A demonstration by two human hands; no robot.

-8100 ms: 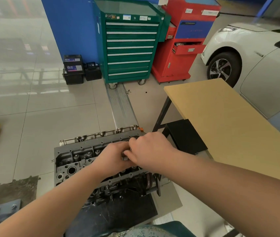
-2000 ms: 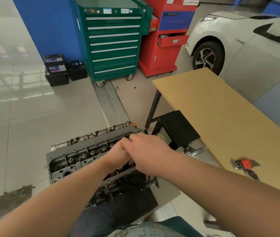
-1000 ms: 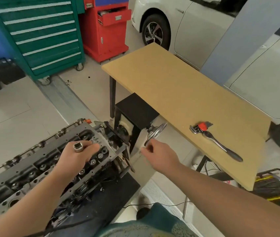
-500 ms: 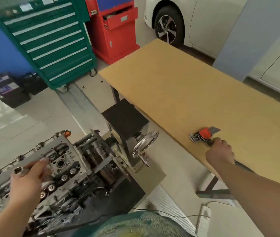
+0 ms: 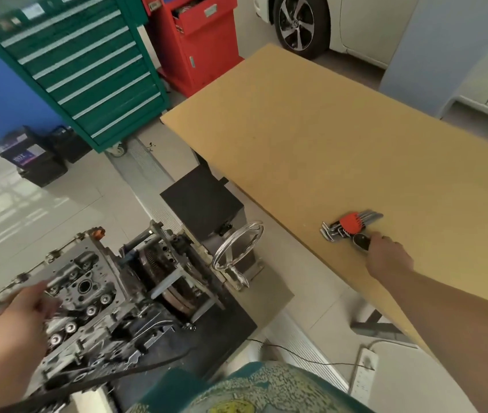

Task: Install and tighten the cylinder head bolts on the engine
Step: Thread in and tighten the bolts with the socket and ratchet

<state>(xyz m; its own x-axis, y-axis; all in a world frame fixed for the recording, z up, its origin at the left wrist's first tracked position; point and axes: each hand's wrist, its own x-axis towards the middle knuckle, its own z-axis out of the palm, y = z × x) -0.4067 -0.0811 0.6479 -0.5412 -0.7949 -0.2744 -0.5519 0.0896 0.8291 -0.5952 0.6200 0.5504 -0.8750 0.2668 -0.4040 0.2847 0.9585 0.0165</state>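
The grey cylinder head (image 5: 87, 283) sits on top of the engine at lower left, mounted on a stand. My left hand (image 5: 17, 323) hovers over its near side, blurred by motion, so what its curled fingers hold is unclear. At the front edge of the wooden table (image 5: 311, 138), my right hand (image 5: 389, 259) grips the handle of a ratchet wrench (image 5: 360, 241). Only the wrench's dark head shows past my fingers. A hex key set (image 5: 350, 223) in an orange holder lies just beyond it.
The stand's chrome handwheel (image 5: 236, 248) and black box (image 5: 204, 201) fill the gap between engine and table. A green drawer cabinet (image 5: 87, 70), a red cabinet (image 5: 204, 43) and a white car (image 5: 311, 22) stand behind. Batteries (image 5: 32, 158) and a power strip (image 5: 365, 371) lie on the floor.
Both hands left the cylinder head. My right hand reached across to the table and took hold of the ratchet handle; my left hand stayed at the head. The view swung right.
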